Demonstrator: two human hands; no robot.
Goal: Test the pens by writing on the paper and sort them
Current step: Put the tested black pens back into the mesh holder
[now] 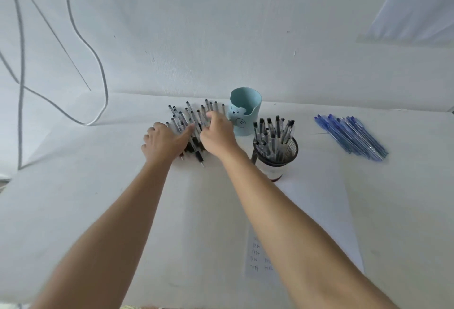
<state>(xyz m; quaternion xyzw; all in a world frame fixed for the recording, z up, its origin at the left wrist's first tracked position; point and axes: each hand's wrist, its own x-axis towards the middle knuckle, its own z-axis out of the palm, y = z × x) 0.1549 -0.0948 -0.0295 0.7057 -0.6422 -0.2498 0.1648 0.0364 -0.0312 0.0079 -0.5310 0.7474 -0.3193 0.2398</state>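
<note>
Clear-barrelled black-capped pens lie fanned in a heap on the white table, directly under both hands. The left hand rests on the heap's near left side, thumb stretched across the barrels; its fingers are hidden, so its grip cannot be told. The right hand has its fingers curled down among the far pens; whether it pinches one is unclear. Just right stands a light blue bear-faced cup, then a black wire-mesh cup full of pens. Loose blue pens lie farther right. A white sheet of paper lies under the right forearm.
</note>
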